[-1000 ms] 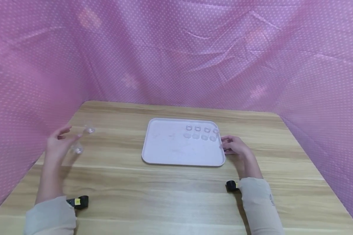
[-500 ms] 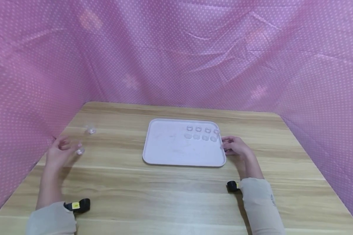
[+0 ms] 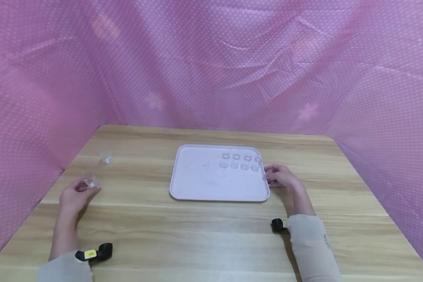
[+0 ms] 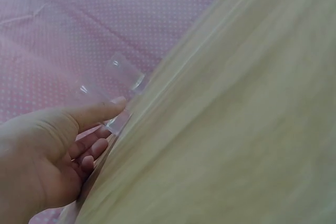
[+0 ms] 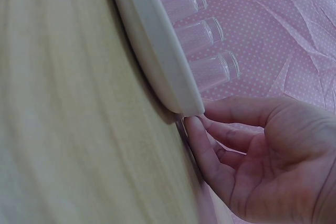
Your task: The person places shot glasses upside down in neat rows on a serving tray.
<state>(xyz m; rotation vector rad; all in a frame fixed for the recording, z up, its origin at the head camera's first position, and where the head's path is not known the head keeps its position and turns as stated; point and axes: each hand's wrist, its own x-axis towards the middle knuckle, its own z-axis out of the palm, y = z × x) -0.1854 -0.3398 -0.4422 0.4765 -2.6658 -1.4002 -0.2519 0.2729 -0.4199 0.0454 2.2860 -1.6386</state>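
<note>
At the left of the table, my left hand [image 3: 73, 197] holds a small clear shot glass [image 3: 91, 182] between thumb and fingers. The left wrist view shows the thumb [image 4: 102, 113] across the side of that glass, its thick base close to the tabletop. Just beyond stands a second clear shot glass [image 4: 125, 73], upright. My right hand [image 3: 282, 176] grips the right edge of a white rectangular tray [image 3: 197, 184]; in the right wrist view its fingertips meet at the tray's rim [image 5: 181, 77]. Several upside-down shot glasses [image 5: 202, 35], thick bases up, stand in a row at the tray's back right.
A wooden table [image 3: 183, 243] lies under everything. Pink dotted cloth [image 3: 211, 70] hangs behind it and along both sides. Black wrist cameras [image 3: 103, 252] stick out beside the sleeves, low over the tabletop.
My left hand has come down toward the nearer shot glass and its fingers have closed around it. The right hand has stayed at the tray's edge.
</note>
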